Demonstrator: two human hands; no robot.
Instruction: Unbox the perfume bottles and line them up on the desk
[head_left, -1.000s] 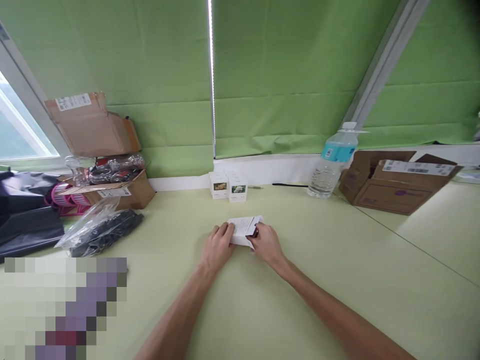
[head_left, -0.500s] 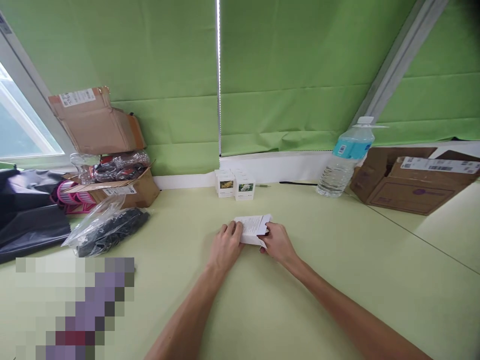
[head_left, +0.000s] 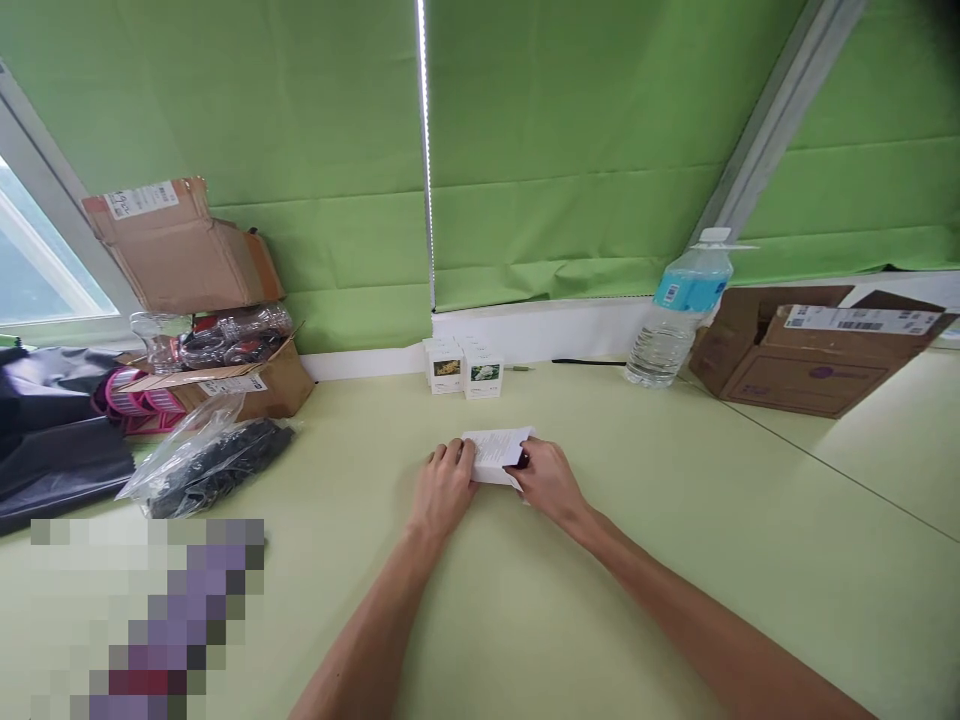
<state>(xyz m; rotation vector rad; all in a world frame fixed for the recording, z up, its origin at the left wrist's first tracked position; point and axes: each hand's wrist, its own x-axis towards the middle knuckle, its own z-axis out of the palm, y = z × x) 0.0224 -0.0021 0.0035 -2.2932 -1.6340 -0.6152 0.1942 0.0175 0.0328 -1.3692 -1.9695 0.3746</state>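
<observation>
A small white box (head_left: 495,452) with fine print on its top lies on the pale green table (head_left: 675,560) in front of me. My left hand (head_left: 442,487) grips its left end with curled fingers. My right hand (head_left: 547,482) is closed on its right end, where something dark shows at the fingertips. Behind the box, near the wall, stand several small white boxes with flower pictures (head_left: 465,368).
A water bottle (head_left: 675,315) stands at the back right beside an open cardboard box (head_left: 810,355). At the left are stacked cardboard boxes (head_left: 202,310), a clear bag of dark items (head_left: 202,460) and black plastic (head_left: 52,440). Green blinds cover the wall behind.
Both hands stay on the white box in nearly the same grip. Only the view has shifted slightly sideways and back.
</observation>
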